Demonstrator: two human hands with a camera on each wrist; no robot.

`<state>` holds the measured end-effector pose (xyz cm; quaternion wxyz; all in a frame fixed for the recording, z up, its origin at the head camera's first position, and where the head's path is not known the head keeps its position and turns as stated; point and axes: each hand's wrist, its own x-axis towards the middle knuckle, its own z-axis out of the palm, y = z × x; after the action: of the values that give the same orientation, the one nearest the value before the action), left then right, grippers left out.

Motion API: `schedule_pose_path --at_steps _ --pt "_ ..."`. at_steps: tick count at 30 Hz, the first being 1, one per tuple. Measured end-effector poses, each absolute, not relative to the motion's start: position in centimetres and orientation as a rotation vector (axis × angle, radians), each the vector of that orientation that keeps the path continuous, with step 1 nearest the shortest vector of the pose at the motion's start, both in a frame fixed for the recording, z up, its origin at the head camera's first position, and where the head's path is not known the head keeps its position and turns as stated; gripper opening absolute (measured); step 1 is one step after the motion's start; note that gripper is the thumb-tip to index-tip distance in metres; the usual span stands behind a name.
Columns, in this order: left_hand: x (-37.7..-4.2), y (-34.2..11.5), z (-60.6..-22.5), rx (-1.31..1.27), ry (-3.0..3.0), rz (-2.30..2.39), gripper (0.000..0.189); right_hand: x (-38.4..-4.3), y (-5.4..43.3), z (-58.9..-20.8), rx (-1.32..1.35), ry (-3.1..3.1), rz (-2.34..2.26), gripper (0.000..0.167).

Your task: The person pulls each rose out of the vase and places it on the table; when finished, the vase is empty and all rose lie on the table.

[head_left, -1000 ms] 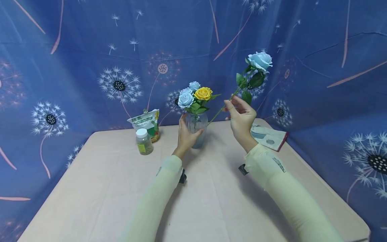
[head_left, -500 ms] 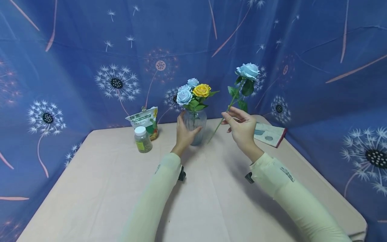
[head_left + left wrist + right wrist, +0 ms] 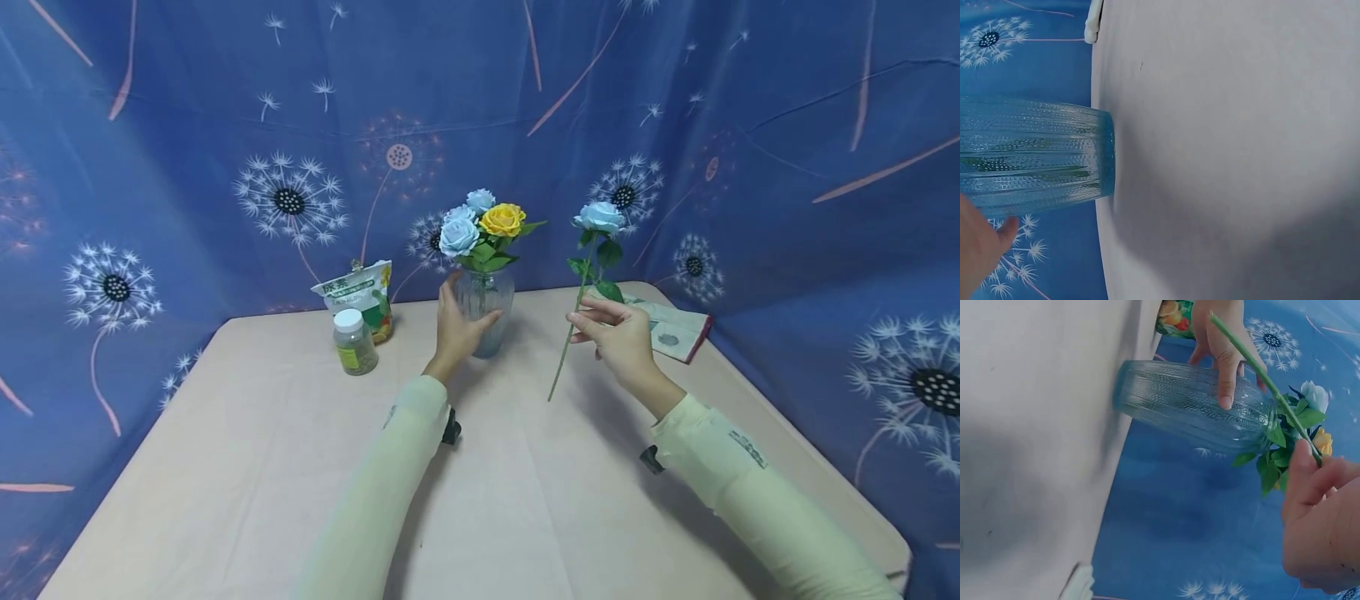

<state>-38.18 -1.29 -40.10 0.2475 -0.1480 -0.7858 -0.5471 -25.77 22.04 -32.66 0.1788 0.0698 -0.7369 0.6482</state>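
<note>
The bag (image 3: pixel 365 302) bears two large Chinese characters (image 3: pixel 337 284): the second reads 素, the first, less clear, apparently 尿. Smaller lines below them are too small to read. Any print on the jar's (image 3: pixel 363 340) yellow label (image 3: pixel 348 358) cannot be made out. Dark print (image 3: pixel 748 448) on the right sleeve (image 3: pixel 765 500) is illegible.

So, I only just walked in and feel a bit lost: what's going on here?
A person is handling artificial-looking flowers at a table. The left hand grips a glass vase, which stands upright with light-blue roses and a yellow rose in it. The right hand pinches the stem of another blue rose, held beside the vase with its stem outside it. Off to the left, a white-capped jar stands in front of a pouch.
</note>
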Motion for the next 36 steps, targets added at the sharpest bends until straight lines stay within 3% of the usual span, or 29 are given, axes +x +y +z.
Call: schedule_pose_path --at_steps 36 --pt "-38.3 -1.5 -40.1 -0.397 -2.169 -1.539 0.100 -29.6 24.0 -37.2 -0.126 -2.664 1.845 0.049"
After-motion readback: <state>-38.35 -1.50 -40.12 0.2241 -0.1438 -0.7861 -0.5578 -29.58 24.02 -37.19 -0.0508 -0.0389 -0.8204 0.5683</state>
